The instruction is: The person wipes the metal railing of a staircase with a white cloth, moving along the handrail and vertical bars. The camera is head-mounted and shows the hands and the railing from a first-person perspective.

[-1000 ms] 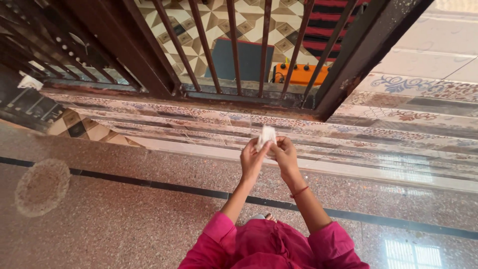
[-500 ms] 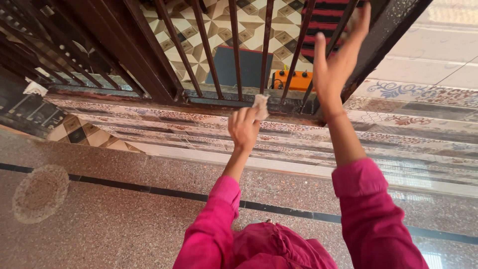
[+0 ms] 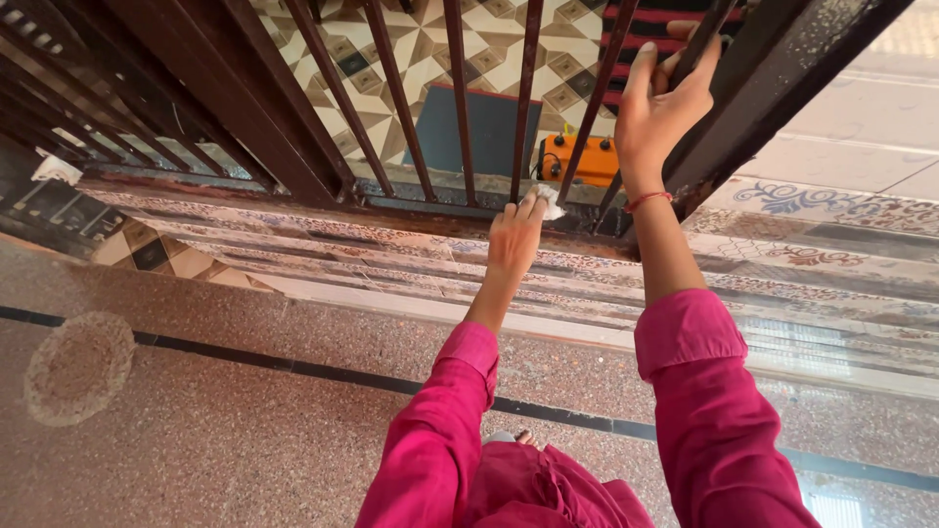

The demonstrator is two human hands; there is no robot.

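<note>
A: Where is the white cloth (image 3: 550, 201)?

B: Bunched small, pinched in the fingertips of the left hand (image 3: 513, 240). It is pressed against the bottom rail (image 3: 430, 207) of the gate (image 3: 342, 108), at the foot of 1 upright bar (image 3: 525, 93).

A: So that hand is clenched on it?

B: The fingers are drawn together on the cloth, the arm stretched straight out in a pink sleeve (image 3: 430, 430).

A: And the other hand?

B: The right hand (image 3: 665, 103) is higher up, wrapped around a slanted bar (image 3: 706, 39) near the thick dark frame post (image 3: 773, 78). A thin red band (image 3: 648, 200) sits on that wrist.

A: What lies beyond the gate?

B: A floor of patterned tiles (image 3: 489, 49), a blue mat (image 3: 479, 132) just behind the bars, an orange box (image 3: 579, 158) beside the mat, and a striped red and dark rug (image 3: 646, 29) at the top edge.

A: And on this side?

B: A stone step with floral patterning (image 3: 293, 244) runs under the gate. Nearer is a speckled reddish floor (image 3: 245, 440) crossed by 1 thin black stripe (image 3: 293, 370), with a round pale patch (image 3: 78, 367) near its left edge.
</note>
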